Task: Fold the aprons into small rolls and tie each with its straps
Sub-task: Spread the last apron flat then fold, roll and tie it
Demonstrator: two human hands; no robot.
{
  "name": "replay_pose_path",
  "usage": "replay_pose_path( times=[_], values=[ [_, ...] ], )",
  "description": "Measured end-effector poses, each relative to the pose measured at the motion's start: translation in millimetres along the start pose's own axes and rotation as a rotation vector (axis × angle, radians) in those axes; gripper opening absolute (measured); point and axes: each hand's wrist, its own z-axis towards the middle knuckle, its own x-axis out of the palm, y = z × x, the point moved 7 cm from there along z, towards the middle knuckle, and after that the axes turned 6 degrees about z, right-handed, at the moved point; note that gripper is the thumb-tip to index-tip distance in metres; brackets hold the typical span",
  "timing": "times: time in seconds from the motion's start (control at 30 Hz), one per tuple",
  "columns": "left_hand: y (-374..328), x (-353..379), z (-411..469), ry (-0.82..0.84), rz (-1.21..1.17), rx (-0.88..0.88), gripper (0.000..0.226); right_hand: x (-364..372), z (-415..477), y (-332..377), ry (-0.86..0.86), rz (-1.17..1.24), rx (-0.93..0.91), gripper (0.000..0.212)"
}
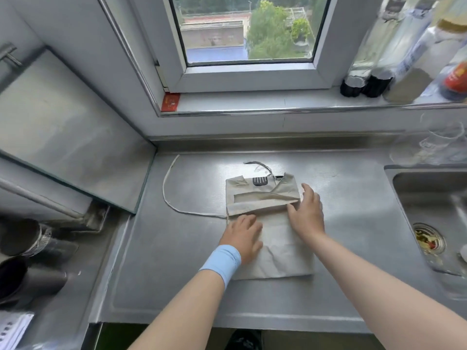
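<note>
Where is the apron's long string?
In the head view, the strap loops across the steel counter left of the folded apron, ending near the left hand.

Matt cloth on brushed steel

The apron (275, 251) is beige woven cloth, matt and creased; its strap (165, 195), toward the bench's left edge, is pale cloth cord. The bench (177, 261) is smooth stainless steel with a dull sheen, and the sink (429, 198) at its right edge is the same metal.

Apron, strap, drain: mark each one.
apron (278, 251), head view, flat lower panel.
strap (163, 184), head view, left bend of the loop.
drain (427, 239), head view, strainer centre.
</note>
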Motion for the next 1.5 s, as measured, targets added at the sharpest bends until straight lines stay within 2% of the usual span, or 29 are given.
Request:
replay_pose_path(
  times=[0.07,0.1,0.17,0.3,0.33,0.4,0.5,0.57,0.63,0.7,0.8,0.93,1.03,1.13,1.23,1.3,1.37,1.43,1.47,1.5],
  values=[
    [7.8,9.4,10.1,0.053,0.038,-0.041,0.064,4.3,-3.8,8.7,-0.094,-0.253,-0.231,0.066],
    [12.7,10.6,7.4,0.071,0.043,-0.078,0.069,9.4,-12.4,15.8,-0.083,-0.317,-0.353,0.065],
    [20.0,13.6,7.2,0.087,0.025,-0.131,0.076,22.5,-21.9,23.0,-0.031,-0.36,-0.55,0.062],
    [32.4,8.1,15.5,-0.016,0.051,-0.153,0.086,40.1,-35.0,30.2,-0.025,-0.426,-0.901,0.045],
    [35.3,4.2,21.1,-0.029,0.068,-0.153,0.086,43.5,-34.0,29.5,0.012,-0.452,-0.911,0.042],
    [39.7,-3.3,32.9,-0.008,0.114,-0.169,0.081,48.4,-24.4,24.0,0.107,-0.493,-0.788,0.042],
    [42.3,-12.2,45.8,-0.003,0.145,-0.213,0.071,48.8,-2.2,12.2,0.232,-0.583,-0.49,0.066],
    [41.4,-17.2,46.4,-0.109,0.163,-0.252,0.064,55.2,7.6,5.6,0.373,-0.597,-0.36,0.077],
    [30.2,-15.1,43.3,-0.202,0.158,-0.186,0.058,63.2,12.0,0.6,0.433,-0.638,-0.321,0.079],
    [10.8,-4.0,36.7,-0.212,0.112,-0.054,0.054,64.5,13.4,-2.7,0.381,-0.664,-0.308,0.078],
    [-7.1,14.8,26.0,-0.16,0.091,-0.034,0.059,67.6,-0.7,3.9,0.25,-0.678,-0.36,0.073],
    [-0.2,30.1,22.0,-0.138,0.071,-0.089,0.063,74.9,-36.6,-0.7,0.295,-0.528,-0.422,0.06],
    [24.0,36.3,18.6,-0.127,0.1,-0.075,0.066,57.6,-50.6,-28.7,0.34,-0.601,-0.447,0.066],
    [46.6,31.0,-1.2,-0.084,0.112,-0.193,0.069,40.7,-54.4,-40.8,0.33,-0.651,-0.445,0.068],
    [40.2,21.3,-16.6,-0.129,0.103,-0.24,0.063,37.0,-60.0,-30.4,0.341,-0.702,-0.516,0.065],
    [23.2,12.0,-26.3,-0.238,0.007,-0.14,0.059,32.8,-71.7,-18.5,0.401,-0.701,-0.616,0.062],
    [8.3,9.8,-36.3,-0.306,0.009,-0.002,0.051,30.1,-89.2,-11.8,0.497,-0.7,-0.739,0.063],
    [0.8,13.2,-49.3,-0.286,-0.014,0.054,0.03,27.5,-107.4,-11.9,0.581,-0.721,-0.794,0.068],
    [-1.2,15.3,-53.9,-0.237,-0.014,0.049,0.026,26.7,-111.5,-12.3,0.584,-0.731,-0.807,0.069],
    [-0.9,19.2,-57.1,-0.184,-0.016,0.032,0.034,26.4,-113.1,-13.2,0.572,-0.744,-0.814,0.067]
  ],
)
